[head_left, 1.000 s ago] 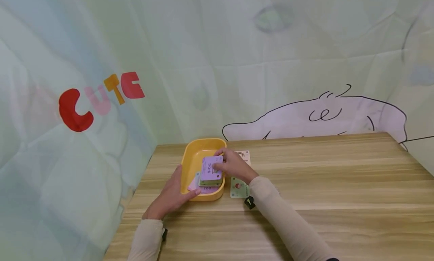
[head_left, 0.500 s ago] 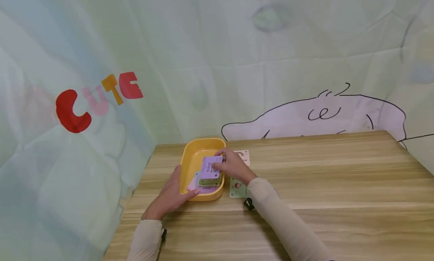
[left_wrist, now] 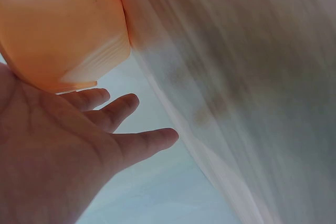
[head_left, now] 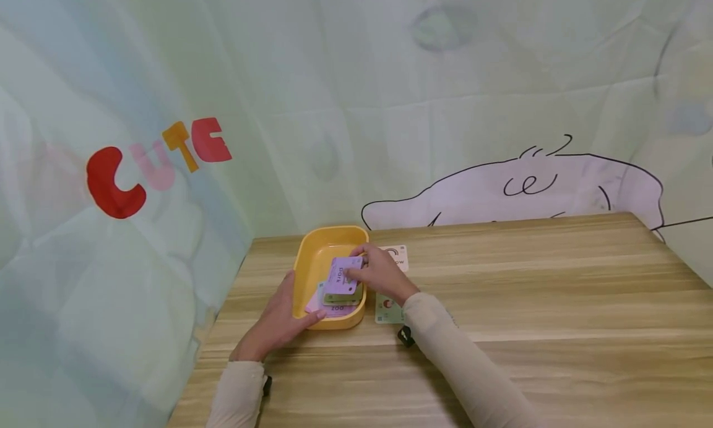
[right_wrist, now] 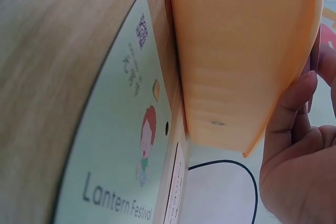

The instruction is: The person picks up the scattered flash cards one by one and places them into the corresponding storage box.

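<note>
My right hand (head_left: 384, 274) reaches over the right rim of a yellow tray (head_left: 307, 262) and pinches a purple flash card (head_left: 338, 281) marked "park". Under that card, green, light blue and purple "zoo" cards (head_left: 337, 308) overlap at the near end of the tray, with a pink card corner (head_left: 311, 304) beside them. At the tray's left near corner is my left hand (head_left: 276, 321), its thumb over the rim. The left wrist view shows its other fingers (left_wrist: 144, 141) stretched out along the outer wall. Only a thin card edge (right_wrist: 314, 59) shows at the right fingertips.
Right of the tray, a green "Lantern Festival" card (right_wrist: 121, 145) lies on the wooden table (head_left: 529, 292), partly under my right forearm in the head view. A whitish rainbow card (head_left: 398, 255) lies farther back. A printed cloth (head_left: 312, 137) hangs behind and left.
The purple "park" card has tilted and shifted slightly left and down in my right fingers. My left hand stays at the tray. The whole head view has drifted a little.
</note>
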### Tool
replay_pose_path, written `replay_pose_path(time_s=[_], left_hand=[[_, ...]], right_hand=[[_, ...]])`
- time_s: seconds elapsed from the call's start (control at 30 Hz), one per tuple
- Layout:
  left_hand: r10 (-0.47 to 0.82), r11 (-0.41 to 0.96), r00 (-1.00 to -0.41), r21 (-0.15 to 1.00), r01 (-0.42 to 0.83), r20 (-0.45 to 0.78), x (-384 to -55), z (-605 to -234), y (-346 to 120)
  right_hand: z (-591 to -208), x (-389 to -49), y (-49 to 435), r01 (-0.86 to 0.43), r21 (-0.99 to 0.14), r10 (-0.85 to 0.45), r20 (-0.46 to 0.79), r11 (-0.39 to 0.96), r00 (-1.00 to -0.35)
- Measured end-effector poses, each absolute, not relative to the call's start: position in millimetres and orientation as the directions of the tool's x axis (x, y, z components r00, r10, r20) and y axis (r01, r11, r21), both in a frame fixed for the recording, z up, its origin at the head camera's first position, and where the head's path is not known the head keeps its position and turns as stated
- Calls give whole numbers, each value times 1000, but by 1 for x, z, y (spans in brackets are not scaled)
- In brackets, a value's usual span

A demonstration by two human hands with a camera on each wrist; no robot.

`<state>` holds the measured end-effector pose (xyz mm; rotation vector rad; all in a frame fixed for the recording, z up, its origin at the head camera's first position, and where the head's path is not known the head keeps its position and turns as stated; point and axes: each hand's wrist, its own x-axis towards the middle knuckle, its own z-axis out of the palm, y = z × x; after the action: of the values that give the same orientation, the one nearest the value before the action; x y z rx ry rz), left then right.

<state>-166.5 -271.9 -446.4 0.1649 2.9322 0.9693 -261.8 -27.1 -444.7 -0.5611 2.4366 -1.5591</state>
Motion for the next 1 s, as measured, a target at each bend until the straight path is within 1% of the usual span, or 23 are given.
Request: replay_pose_path(time_s=[0.4, 0.7, 1.0], left_hand=[[126, 797, -992, 594, 114, 20, -168, -448, -274], [133, 794, -990, 593, 132, 42, -168, -448, -274], [132, 798, -991, 589, 124, 29, -169, -449, -274]], right_hand=[[-440, -258, -26, -221, -912, -428, 57, 346, -902], [-440, -257, -26, -190, -925, -450, 23, 330, -893], [-442, -259, -27, -241, -915, -468, 68, 322, -881]])
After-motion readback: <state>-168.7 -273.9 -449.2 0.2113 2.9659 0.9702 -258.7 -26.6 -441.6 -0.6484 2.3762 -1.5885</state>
